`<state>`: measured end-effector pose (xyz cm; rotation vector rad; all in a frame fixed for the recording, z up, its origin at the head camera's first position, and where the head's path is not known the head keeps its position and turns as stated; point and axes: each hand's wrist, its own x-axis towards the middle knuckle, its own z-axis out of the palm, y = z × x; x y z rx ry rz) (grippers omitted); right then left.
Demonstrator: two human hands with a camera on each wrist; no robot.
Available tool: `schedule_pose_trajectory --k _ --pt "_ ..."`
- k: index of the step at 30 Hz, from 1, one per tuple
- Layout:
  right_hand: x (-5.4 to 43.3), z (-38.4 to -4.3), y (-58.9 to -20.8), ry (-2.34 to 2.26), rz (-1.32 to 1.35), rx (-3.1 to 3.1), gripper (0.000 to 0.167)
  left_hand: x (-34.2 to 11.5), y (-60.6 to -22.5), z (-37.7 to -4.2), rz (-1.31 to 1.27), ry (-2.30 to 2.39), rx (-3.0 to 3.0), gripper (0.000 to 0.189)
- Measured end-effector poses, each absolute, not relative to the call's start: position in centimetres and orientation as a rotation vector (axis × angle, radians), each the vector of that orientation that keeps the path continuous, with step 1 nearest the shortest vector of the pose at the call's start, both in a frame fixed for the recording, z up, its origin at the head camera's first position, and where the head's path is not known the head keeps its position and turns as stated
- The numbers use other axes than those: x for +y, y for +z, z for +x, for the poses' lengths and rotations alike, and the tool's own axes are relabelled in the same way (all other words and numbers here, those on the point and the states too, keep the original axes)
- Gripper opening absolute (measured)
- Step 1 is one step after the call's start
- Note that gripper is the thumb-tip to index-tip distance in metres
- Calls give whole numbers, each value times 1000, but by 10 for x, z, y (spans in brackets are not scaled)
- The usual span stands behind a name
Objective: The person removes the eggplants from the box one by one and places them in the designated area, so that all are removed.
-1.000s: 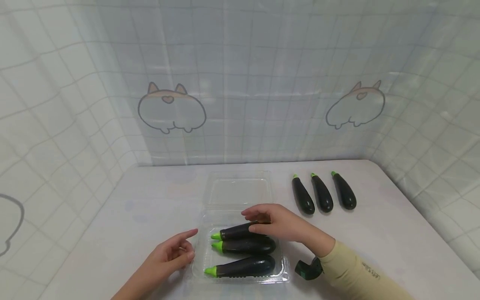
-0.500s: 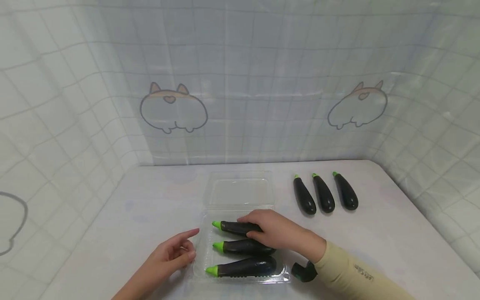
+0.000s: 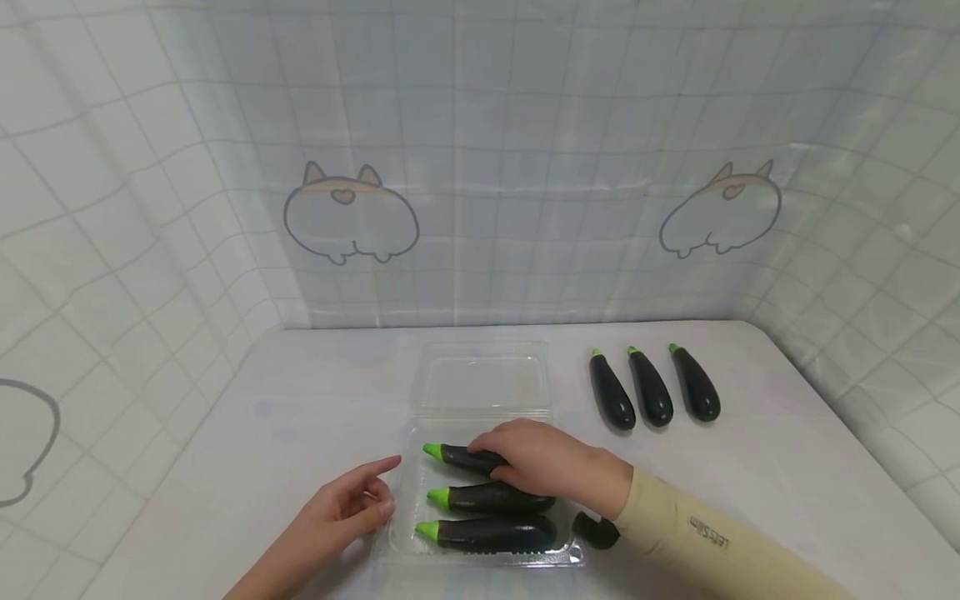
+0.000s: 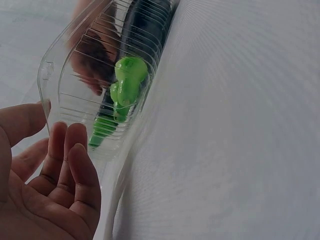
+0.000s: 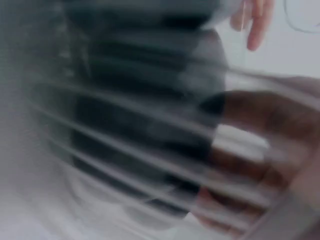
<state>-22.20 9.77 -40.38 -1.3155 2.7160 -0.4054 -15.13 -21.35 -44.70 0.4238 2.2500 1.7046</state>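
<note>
Three dark eggplants with green stems lie side by side in an open clear plastic clamshell box [image 3: 405,483]. My right hand [image 3: 551,458] grips the farthest eggplant [image 3: 461,457] over its thick end, which the hand hides. Below it lie the middle eggplant [image 3: 495,498] and the nearest eggplant [image 3: 487,533]. My left hand [image 3: 341,508] stays at the box's left side, index finger extended and the other fingers loosely bent. In the left wrist view its fingertips [image 4: 45,107] are right at the clear rim. The right wrist view is blurred through the ribbed plastic wall.
The box's lid [image 3: 483,379] lies folded back behind it. Another three eggplants [image 3: 655,392] lie in a row at the back right of the white table [image 3: 315,392]. A gridded curtain [image 3: 480,167] surrounds the table's back and sides.
My right hand has come down onto the farthest eggplant and taken hold of it; that eggplant has shifted slightly away from the middle one. The left hand stays in place.
</note>
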Motion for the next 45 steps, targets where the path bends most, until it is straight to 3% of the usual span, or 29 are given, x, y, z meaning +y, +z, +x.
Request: schedule_pose_trajectory --k 13,45 --pt "100 -218 -402 -394 -1391 2814 55 -213 -447 -151 465 1715 2242 58" --pt "123 -222 -388 -1110 -1294 2616 50 -213 -449 -151 508 1707 2258 57"
